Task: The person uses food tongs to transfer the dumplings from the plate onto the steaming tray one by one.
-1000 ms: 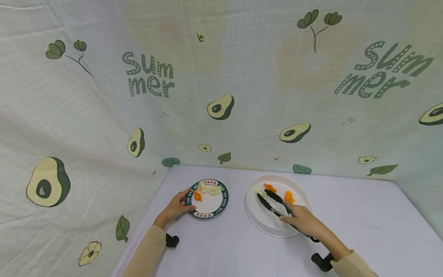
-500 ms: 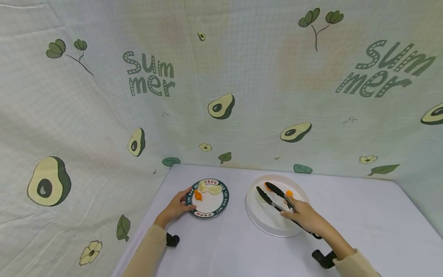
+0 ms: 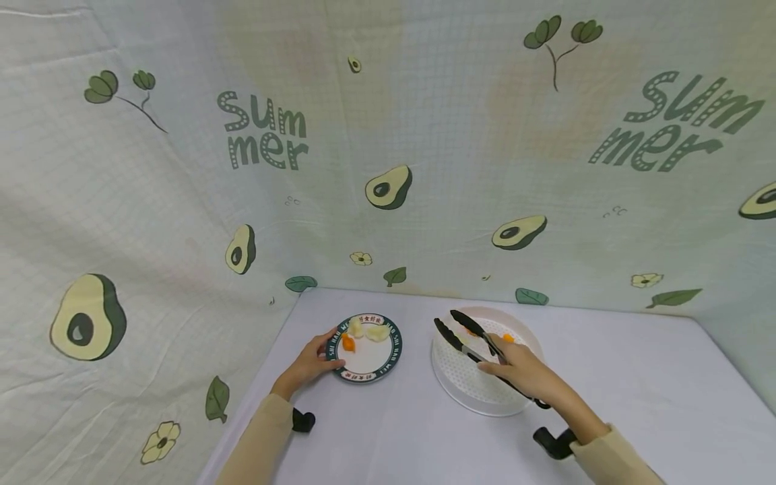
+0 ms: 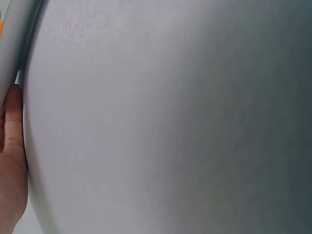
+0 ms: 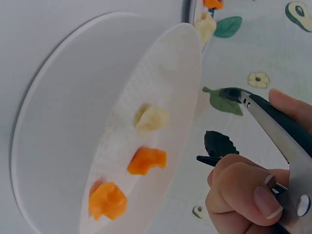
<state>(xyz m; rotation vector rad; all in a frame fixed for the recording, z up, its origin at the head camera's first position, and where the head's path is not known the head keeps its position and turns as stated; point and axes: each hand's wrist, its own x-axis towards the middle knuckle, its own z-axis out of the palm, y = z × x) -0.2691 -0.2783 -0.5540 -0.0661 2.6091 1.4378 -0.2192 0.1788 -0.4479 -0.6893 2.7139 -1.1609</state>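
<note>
My left hand (image 3: 309, 367) grips the left edge of a round plate (image 3: 364, 362) with a dark green lettered rim. On the plate lie two cream dumplings (image 3: 377, 333) and an orange dumpling (image 3: 348, 343). In the left wrist view, fingers (image 4: 13, 117) lie along the plate's edge. My right hand (image 3: 524, 370) holds black-and-metal tongs (image 3: 449, 334) over a white perforated round tray (image 3: 463, 385). The tongs' two tips stand apart with nothing between them. In the right wrist view, the tray holds a cream dumpling (image 5: 152, 118) and two orange dumplings (image 5: 107, 200).
A pale lilac cloth covers the table (image 3: 400, 431), with the plate at left and the tray at right. Behind hangs a curtain (image 3: 448, 135) printed with avocados and leaves. Black camera mounts (image 3: 554, 443) sit at both wrists.
My right hand has moved left and slightly up with the tongs, whose tips now reach the tray's far left rim. My left hand stays at the plate.
</note>
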